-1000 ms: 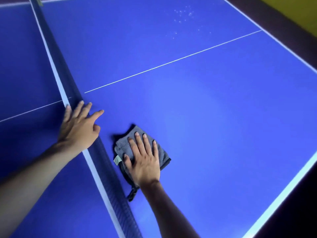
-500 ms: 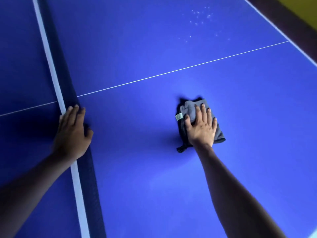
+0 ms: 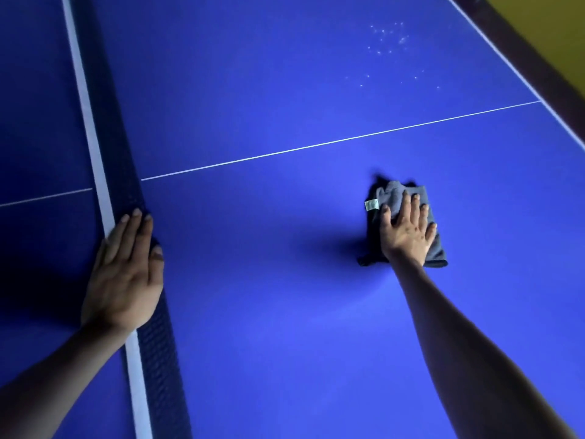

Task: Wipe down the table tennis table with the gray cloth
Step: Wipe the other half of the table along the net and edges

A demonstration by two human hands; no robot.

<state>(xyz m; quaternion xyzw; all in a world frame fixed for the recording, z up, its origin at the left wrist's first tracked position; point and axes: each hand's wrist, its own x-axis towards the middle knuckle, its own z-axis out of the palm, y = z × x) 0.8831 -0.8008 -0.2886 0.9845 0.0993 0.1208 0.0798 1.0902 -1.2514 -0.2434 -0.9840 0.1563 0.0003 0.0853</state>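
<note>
Pressing flat on the gray cloth, my right hand has its fingers straight and slightly spread, palm down, so the cloth is pinned between the palm and the blue table tennis table and not gripped. The cloth is folded into a rough rectangle whose long axis runs away from me, roughly in line with my forearm; a small white label sticks out at its left edge. It lies on the near side of the thin white centre line, well apart from the net. My left hand rests on the net's top band, fingers straight and together, the thumb on the table-facing side; it holds nothing that I can see. The relation that governs the next stroke, as I judge it, is this: a scatter of pale specks lies beyond the centre line, ahead of the cloth and about level with it left to right, near the far side edge. The right hand is clearly the nearer one and already carries the cloth, so a push forward across the line should reach the specks. Count: one cloth, one net, one centre line, one cluster of specks, two hands.
</note>
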